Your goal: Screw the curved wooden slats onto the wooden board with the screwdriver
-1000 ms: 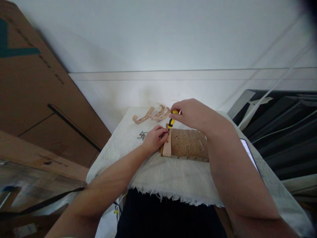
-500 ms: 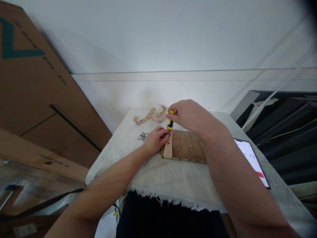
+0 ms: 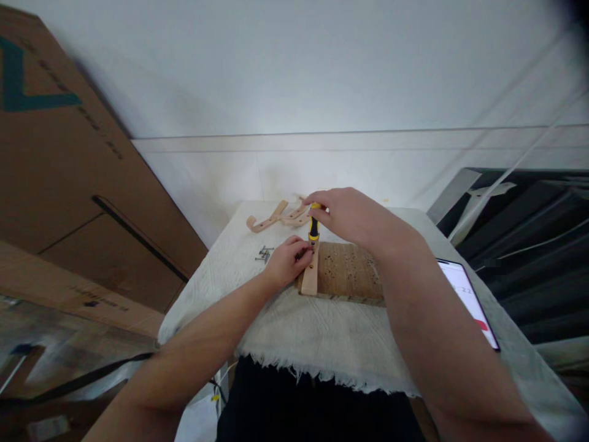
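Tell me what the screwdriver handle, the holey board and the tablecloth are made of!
Screwdriver handle: probably plastic, maybe part rubber; it's smooth-looking, yellow and black. Holey board: seems wood, from its brown, streaky grain; dull finish. Tablecloth: woven fabric, perhaps cotton or linen; matte and textured, with frayed fringe.

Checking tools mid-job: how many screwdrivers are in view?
1: the screwdriver in the right hand, roughly upright over the wood strip on the board, beside the left hand. Others could be hidden behind the right arm.

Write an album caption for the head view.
Right hand holding a yellow-black screwdriver over a pale wooden strip on a brown wooden board, left hand near the screwdriver's tip.
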The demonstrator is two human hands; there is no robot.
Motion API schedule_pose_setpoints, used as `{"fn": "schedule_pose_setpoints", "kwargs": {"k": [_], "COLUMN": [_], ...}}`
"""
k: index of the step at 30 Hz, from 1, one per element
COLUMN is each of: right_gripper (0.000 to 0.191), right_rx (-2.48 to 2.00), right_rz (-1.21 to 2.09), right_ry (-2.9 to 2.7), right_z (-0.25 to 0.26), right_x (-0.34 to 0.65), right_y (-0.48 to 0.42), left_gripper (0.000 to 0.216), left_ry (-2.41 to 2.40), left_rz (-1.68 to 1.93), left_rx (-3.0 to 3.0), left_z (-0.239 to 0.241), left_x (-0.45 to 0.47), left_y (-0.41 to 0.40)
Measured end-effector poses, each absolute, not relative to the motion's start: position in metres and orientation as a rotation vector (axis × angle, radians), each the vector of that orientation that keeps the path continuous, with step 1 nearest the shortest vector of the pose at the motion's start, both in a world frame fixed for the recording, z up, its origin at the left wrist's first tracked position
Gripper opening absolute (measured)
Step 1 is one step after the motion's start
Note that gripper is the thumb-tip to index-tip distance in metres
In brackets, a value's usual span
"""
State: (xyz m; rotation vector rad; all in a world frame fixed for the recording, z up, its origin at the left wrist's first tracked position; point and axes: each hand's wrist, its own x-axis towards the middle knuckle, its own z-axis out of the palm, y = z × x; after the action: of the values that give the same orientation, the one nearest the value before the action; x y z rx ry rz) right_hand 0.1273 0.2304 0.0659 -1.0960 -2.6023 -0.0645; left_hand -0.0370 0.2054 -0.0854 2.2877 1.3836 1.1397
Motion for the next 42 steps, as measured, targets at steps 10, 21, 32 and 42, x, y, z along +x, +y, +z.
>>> {"fn": "schedule_pose_setpoints", "kwargs": {"k": [10, 21, 32, 42], "right_gripper": [0.049, 0.033, 0.051, 0.036], "right_rx": [-1.384, -1.165, -1.453, -1.408], "right_rz": [-0.218, -0.096, -0.223, -0.132], "right_ry": [-2.487, -2.654, -2.486, -2.575], "right_z": [0.064, 0.061, 0.066, 0.068], "right_x": [0.118, 0.126, 0.116, 0.113], "right_y": [0.227, 0.233, 0.219, 0.212], "left_gripper": [0.015, 0.019, 0.016, 0.008], "left_ry": [1.401, 1.394, 1.405, 1.405], "left_rz": [1.138, 1.107, 1.102, 1.115], "left_rx": [2.296, 2.298, 2.314, 2.272], "left_z": [-0.088, -0.086, -0.09, -0.089], "left_x": [-0.036, -0.037, -0.037, -0.035], "left_y": [0.207, 0.207, 0.209, 0.21]}}
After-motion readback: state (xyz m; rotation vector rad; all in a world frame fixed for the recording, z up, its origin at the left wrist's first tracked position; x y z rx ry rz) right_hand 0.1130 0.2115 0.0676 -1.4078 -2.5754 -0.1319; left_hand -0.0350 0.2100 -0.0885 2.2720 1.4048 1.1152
